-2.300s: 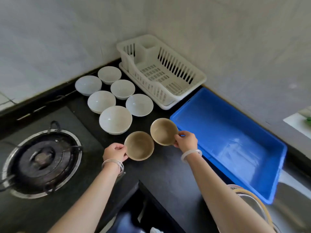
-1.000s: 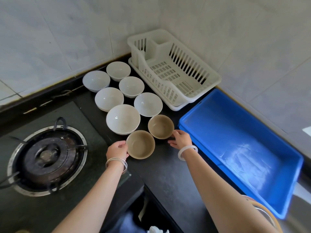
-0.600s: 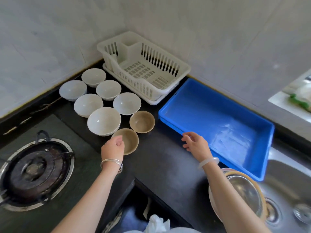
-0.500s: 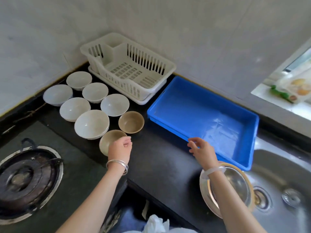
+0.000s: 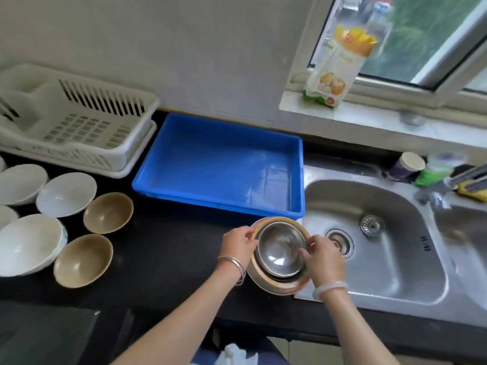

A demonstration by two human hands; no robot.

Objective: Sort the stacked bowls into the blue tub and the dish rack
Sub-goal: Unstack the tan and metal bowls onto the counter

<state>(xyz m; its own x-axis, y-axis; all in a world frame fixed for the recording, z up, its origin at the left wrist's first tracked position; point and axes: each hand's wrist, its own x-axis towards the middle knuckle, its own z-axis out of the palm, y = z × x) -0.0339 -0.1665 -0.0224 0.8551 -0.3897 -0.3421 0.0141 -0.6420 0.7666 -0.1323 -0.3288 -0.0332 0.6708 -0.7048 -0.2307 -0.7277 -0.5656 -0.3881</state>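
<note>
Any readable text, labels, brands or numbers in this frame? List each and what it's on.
Nothing legible.
Food packet on the windowsill: print too blurred to read.
Cup behind the sink: purple print, too blurred to read.
Blue tub, dish rack, stacked bowls: no markings visible.

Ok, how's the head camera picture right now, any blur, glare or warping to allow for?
Head view: even daylight from the window; dish rack and white bowls at the left edge smeared; head view also shows glints in the steel bowl, sheen on the blue tub floor, and wide-angle bending at the sink rim.
</note>
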